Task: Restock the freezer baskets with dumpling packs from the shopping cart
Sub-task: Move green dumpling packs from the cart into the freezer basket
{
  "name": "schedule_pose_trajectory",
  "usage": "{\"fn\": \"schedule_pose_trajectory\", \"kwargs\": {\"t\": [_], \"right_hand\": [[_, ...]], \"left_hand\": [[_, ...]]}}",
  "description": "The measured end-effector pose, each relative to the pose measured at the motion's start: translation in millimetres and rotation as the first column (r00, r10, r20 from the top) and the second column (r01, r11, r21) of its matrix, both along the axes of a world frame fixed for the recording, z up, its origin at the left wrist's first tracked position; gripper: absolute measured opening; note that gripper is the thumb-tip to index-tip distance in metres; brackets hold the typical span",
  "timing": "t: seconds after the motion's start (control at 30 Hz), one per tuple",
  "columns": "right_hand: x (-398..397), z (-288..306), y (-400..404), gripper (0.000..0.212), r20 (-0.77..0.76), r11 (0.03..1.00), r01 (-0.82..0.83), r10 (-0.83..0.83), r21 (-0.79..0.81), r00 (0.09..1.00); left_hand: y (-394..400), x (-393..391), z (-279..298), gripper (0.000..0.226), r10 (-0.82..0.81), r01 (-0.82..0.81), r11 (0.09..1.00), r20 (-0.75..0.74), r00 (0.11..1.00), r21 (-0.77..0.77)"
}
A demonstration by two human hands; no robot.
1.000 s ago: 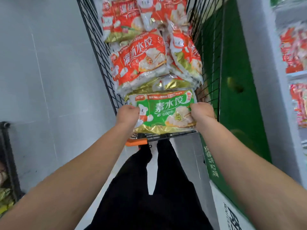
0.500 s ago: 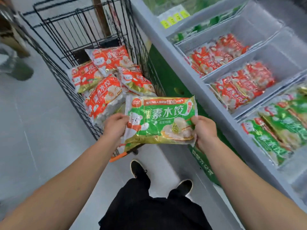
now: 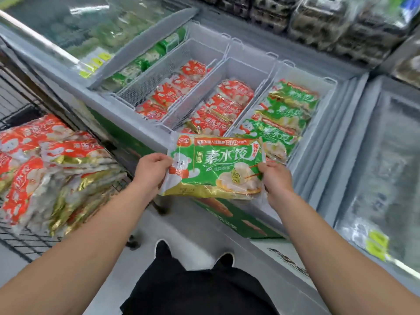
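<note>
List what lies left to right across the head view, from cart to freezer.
Red packs in the cart → left hand → green dumpling pack → right hand → closed glass lid.

— What was the person wearing?
— A black top (image 3: 200,294) and black shoes (image 3: 223,260) with pale soles. Both forearms were bare, no sleeves showing.
— Anything on the left hand (image 3: 151,170) or right hand (image 3: 276,180)?
— No gloves, rings or watch.
</note>
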State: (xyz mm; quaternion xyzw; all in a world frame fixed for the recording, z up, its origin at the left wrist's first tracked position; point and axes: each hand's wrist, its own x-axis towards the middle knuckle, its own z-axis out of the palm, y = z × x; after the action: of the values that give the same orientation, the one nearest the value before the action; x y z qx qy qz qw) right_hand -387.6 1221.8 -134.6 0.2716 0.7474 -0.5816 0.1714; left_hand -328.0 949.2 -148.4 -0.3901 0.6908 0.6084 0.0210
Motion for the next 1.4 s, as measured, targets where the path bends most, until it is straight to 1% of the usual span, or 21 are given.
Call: {"fn": "schedule_pose_trajectory", "kwargs": {"t": [0.07,0.17,0.27,0.33,0.43,0.53,0.6,0.7,0.83,0.9,0.97,1.0,1.07,1.1,1.17,1.2,1.3,1.37,1.4], "right_hand": [[-10.3,-1.5,30.8,0.014,0.0,0.997,0.075,-0.075,0.0,0.997],[-30.6,-8.4,66.9,0.01,0.0,0.99,0.138,-0.138,-0.015,0.99],[-54.6,-7.0,88.9,0.016,0.008,0.97,0.241,-0.241,-0.029,0.971],[-73.5,-7.5,98.4,0.017,0.013,0.956,0.29,-0.289,-0.034,0.957],[-116.6,-12.5,112.8,0.012,-0.003,0.936,0.351,-0.351,-0.02,0.936],[-165.8,-22.2,121.8,0.024,-0.026,0.923,0.381,-0.381,0.046,0.924],[-199.7,-30.2,125.6,0.028,-0.014,0.922,0.373,-0.374,0.104,0.927],[-248.3,-43.3,131.1,0.025,0.023,0.915,0.345,-0.358,0.208,0.934],[-307.9,-67.2,140.0,0.019,0.012,0.888,0.354,-0.374,0.292,0.927],[-329.1,-74.3,143.2,0.016,0.016,0.877,0.35,-0.376,0.329,0.926],[-347.3,-82.0,148.6,0.016,0.016,0.858,0.323,-0.359,0.398,0.933],[-356.3,-85.2,151.7,0.019,0.029,0.85,0.28,-0.327,0.447,0.945],[-363.5,-87.9,153.3,0.034,0.088,0.852,0.165,-0.239,0.497,0.967],[-364.6,-89.8,153.1,0.044,0.12,0.864,0.118,-0.201,0.489,0.972],[-361.9,-93.6,149.8,0.051,0.161,0.877,0.026,-0.117,0.48,0.98],[-359.1,-94.9,146.4,0.051,0.175,0.879,-0.015,-0.078,0.477,0.981],[-348.6,-98.0,135.2,0.051,0.196,0.883,-0.089,-0.003,0.461,0.981],[-342.5,-94.0,127.6,0.052,0.208,0.864,-0.155,0.06,0.478,0.976],[-337.0,-90.4,122.7,0.052,0.207,0.855,-0.188,0.096,0.484,0.974]], "left_hand": [[22.5,-25.2,3.9,0.023,-0.038,0.038,0.999,-0.005,0.999,-0.009],[48.0,-66.3,6.2,0.017,-0.12,0.12,0.992,-0.013,0.993,-0.031],[69.5,-110.4,2.6,0.01,-0.2,0.199,0.978,-0.016,0.98,-0.061],[82.4,-141.5,-2.0,0.008,-0.217,0.215,0.974,-0.011,0.976,-0.066],[103.4,-202.5,-10.0,0.019,-0.282,0.283,0.955,0.028,0.959,-0.09],[118.9,-267.5,-23.5,0.017,-0.372,0.376,0.922,0.053,0.927,-0.091],[127.6,-310.8,-33.0,0.017,-0.42,0.424,0.903,0.067,0.905,-0.072],[140.1,-369.4,-45.1,0.014,-0.47,0.477,0.878,0.123,0.874,-0.038],[160.0,-438.3,-66.5,0.013,-0.506,0.514,0.857,0.13,0.852,-0.034],[168.1,-463.1,-78.1,0.017,-0.508,0.517,0.855,0.135,0.851,-0.043],[175.7,-485.0,-87.1,0.013,-0.529,0.537,0.843,0.138,0.838,-0.029],[180.2,-496.5,-94.2,0.009,-0.559,0.568,0.823,0.146,0.816,-0.022],[184.8,-507.7,-101.8,0.03,-0.656,0.675,0.736,0.197,0.728,-0.045],[185.2,-509.7,-104.5,0.031,-0.703,0.732,0.678,0.237,0.671,-0.062],[184.3,-506.4,-107.5,0.01,-0.754,0.799,0.598,0.294,0.587,-0.06],[183.0,-502.4,-109.7,0.008,-0.77,0.816,0.576,0.299,0.564,-0.058],[176.1,-485.9,-109.8,0.024,-0.789,0.825,0.564,0.274,0.55,-0.033],[172.1,-474.8,-103.0,0.043,-0.79,0.83,0.557,0.284,0.544,-0.041],[169.0,-466.5,-98.7,0.049,-0.788,0.831,0.555,0.288,0.544,-0.05]]}}
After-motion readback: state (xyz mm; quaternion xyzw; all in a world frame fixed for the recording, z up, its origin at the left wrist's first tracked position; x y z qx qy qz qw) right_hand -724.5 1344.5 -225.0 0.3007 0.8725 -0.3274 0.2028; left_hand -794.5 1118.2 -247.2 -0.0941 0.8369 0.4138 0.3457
